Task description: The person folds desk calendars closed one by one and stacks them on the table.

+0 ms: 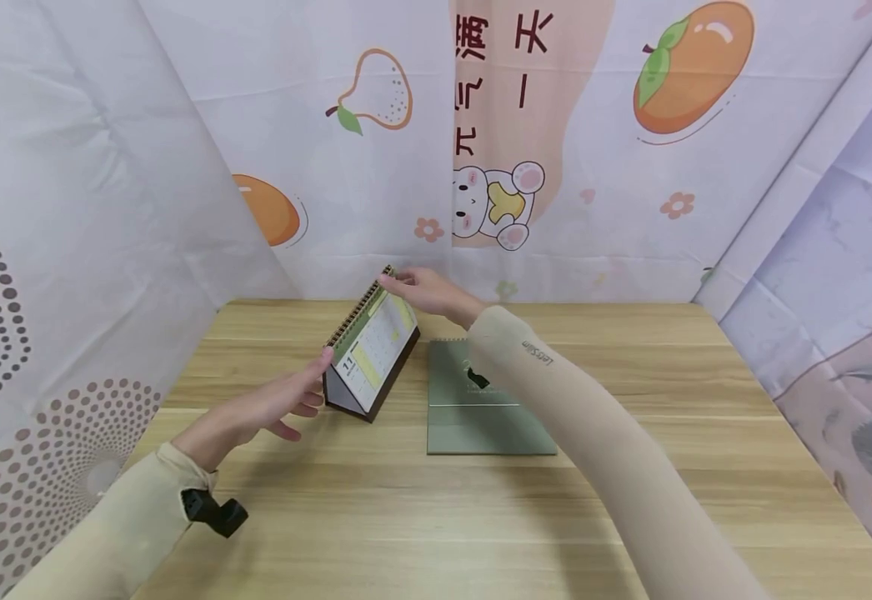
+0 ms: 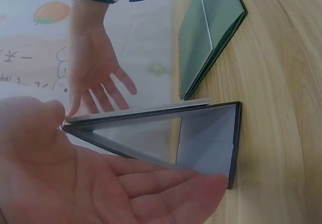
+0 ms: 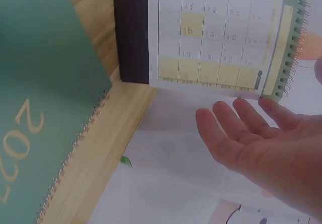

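A spiral-bound desk calendar [image 1: 378, 350] stands upright as a triangular tent on the table, its page showing 11 and yellow-marked columns. My left hand [image 1: 274, 408] is at its near end, fingers extended, a fingertip right at the top corner; in the left wrist view that hand [image 2: 121, 183] lies along the open triangular side. At the far end my right hand [image 1: 436, 292] reaches the upper corner by the spiral. The right wrist view shows its fingers [image 3: 226, 146] loosely spread, fingertips close to the page's edge. Beside it lies a closed green calendar [image 1: 481, 429], partly covered by my right sleeve.
The wood-grain table [image 1: 421, 525] ends at a printed white curtain [image 1: 376, 167] behind the calendars. More curtain hangs at the left and right. A black wrist camera mount [image 1: 214, 510] sits on my left sleeve.
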Available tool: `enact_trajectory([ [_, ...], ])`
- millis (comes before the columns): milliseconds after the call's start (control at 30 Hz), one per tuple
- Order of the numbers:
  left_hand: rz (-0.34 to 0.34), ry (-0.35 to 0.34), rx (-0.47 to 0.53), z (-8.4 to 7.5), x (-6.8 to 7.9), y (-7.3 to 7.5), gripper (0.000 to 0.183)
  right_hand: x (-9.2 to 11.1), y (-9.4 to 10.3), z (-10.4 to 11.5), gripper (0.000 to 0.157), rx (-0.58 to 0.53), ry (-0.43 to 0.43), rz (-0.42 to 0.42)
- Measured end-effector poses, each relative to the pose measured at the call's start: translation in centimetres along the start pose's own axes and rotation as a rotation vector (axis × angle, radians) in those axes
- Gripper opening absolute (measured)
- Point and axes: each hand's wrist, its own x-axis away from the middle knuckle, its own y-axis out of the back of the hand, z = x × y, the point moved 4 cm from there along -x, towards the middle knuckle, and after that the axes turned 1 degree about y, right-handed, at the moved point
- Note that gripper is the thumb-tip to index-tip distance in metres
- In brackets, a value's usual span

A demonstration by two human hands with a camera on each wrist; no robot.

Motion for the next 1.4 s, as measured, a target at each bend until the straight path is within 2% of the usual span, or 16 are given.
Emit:
enact_trajectory([
  [300, 0.03, 0.009, 0.054, 0.3, -0.3, 0.2, 0.107, -1.1, -0.8, -0.2, 0.084, -0.086, -0.023, -0.073],
  [467, 0.036, 0.009, 0.064, 0.3, -0.5, 0.2, 0.109, -1.8, -1.0, -0.3, 0.081, -0.138, 0.0, -0.123],
  [567, 0.033, 0.009, 0.07, 0.4, -0.7, 0.2, 0.11, -2.3, -1.4, -0.3, 0.073, -0.136, 0.029, -0.143],
  [700, 0.026, 0.012, 0.089, 0.6, -0.9, 0.2, 0.11, -2.8, -1.6, -0.5, 0.056, -0.141, 0.062, -0.163],
  [800, 0.024, 0.011, 0.099, 0.6, -1.0, 0.1, 0.11, -3.0, -1.4, -0.6, 0.05, -0.152, 0.063, -0.165],
  [967, 0.022, 0.01, 0.085, 0.7, -1.1, 0.4, 0.111, -2.8, -1.6, -0.4, 0.051, -0.165, 0.026, -0.155],
  [1067, 0.027, 0.013, 0.093, 0.9, -1.3, 0.5, 0.111, -2.7, -2.1, -0.5, 0.053, -0.229, -0.013, -0.16],
  [1200, 0.035, 0.039, 0.118, 1.1, -1.6, 0.4, 0.113, -2.6, -2.4, -0.8, 0.055, -0.296, -0.055, -0.152],
  [1400, 0.057, 0.07, 0.127, 1.5, -1.8, 0.2, 0.116, -2.5, -2.4, -0.9, 0.051, -0.326, -0.098, -0.159],
])
